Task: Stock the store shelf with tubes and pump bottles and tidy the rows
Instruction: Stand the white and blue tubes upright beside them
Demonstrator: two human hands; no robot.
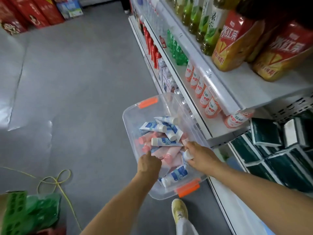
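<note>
A clear plastic bin (131, 116) with orange handle clips sits on the floor beside the store shelf. Inside lie several blue-and-white tubes (165, 141) and pink tubes (171, 156) in a loose pile. My left hand (149, 164) reaches into the bin from the near side, fingers curled down among the pink tubes; whether it holds one is hidden. My right hand (198, 154) is in the bin's right part and grips a white-capped tube (187, 155) between thumb and fingers.
The white shelf (225, 92) on the right carries drink bottles, small yoghurt bottles and dark green packs lower down. My foot in a yellow shoe (179, 212) stands near the bin. A yellow cord (57, 180) and a green bag (33, 212) lie on the grey floor at left.
</note>
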